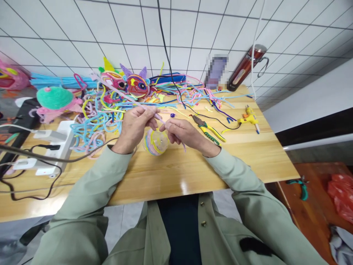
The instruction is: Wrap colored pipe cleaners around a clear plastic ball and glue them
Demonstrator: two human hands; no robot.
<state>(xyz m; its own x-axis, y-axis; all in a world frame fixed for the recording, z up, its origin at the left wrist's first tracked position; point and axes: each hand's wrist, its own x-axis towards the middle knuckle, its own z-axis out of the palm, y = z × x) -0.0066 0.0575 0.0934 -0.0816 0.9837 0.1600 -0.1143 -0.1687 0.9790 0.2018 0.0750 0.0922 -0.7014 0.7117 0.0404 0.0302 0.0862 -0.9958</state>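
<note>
A pale purple pipe cleaner (pixel 160 119) runs between my hands above the wooden table. My left hand (pixel 138 127) pinches it with thumb and forefinger, and a long end stretches up and to the left. On the other side, my right hand (pixel 183 133) has closed fingers round the same strip, with a short end hanging below them. Just under and between the hands sits a clear ball (pixel 160 142), its left part wrapped in blue, pink, purple and yellow strips. A small dark blue bead (pixel 172 115) lies behind my hands.
Yellow-green pliers (pixel 208 129) and a yellow glue gun (pixel 249 118) lie to the right. Loose pipe cleaners (pixel 95 123) and decorated round figures (pixel 138 86) are at the back left. A power strip (pixel 62 147) with cables is on the left; a red flask (pixel 245 70) stands by the wall.
</note>
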